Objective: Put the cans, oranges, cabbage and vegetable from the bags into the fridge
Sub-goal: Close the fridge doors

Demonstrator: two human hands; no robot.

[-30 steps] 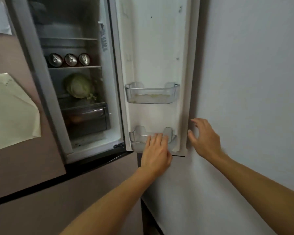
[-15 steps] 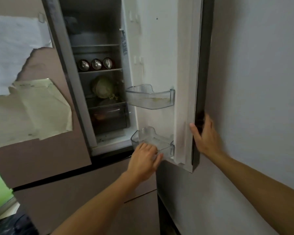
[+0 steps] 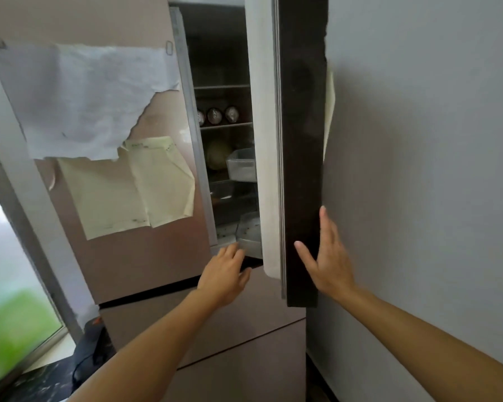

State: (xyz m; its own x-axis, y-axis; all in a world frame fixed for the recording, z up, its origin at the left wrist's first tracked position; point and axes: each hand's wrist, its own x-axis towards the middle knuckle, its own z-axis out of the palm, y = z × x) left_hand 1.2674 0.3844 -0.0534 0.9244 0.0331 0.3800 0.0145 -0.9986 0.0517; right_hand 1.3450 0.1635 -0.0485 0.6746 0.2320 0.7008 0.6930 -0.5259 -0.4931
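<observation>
At the lower end of the open fridge door (image 3: pixel 299 140), right side: four fingers straight and together, pointing up, laid flat on the door's dark outer edge. Thumb spread wide to the left on the same surface. Right hand (image 3: pixel 328 256) grips nothing.

Left hand (image 3: pixel 224 274): fingers loosely bent, slightly apart, holding nothing. Fingertips sit just under the lower door bin (image 3: pixel 249 232). Whether they touch it cannot be told.

Door stands nearly edge-on to the camera, white inner liner facing left, with a narrow gap into the compartment. Upper door bin (image 3: pixel 241 165), clear plastic, sits higher on the liner.

Through the gap: three cans (image 3: pixel 214 116) in a row on a shelf, round ends toward the camera. Printing on them is too small to read. Cabbage (image 3: pixel 215 153), pale green, is on the shelf below, partly hidden behind the upper bin. Crisper drawer (image 3: pixel 222 190) is beneath it, contents too dark to tell.

Left fridge door (image 3: pixel 157 256), pinkish brown, closed. Torn white sheet (image 3: pixel 84 97) is stuck on its upper part. Creased yellow sheet (image 3: pixel 128 187) hangs below, its top edge under the white one. Faint lines of writing on the yellow sheet are too blurred to read.

Another yellowish sheet (image 3: pixel 330 111) shows edge-on on the open door's outer face, beside the grey wall (image 3: pixel 418 169). Drawer front (image 3: pixel 230 329) below the doors, same pinkish brown. Window (image 3: pixel 12 285) far left, green blur behind it.
</observation>
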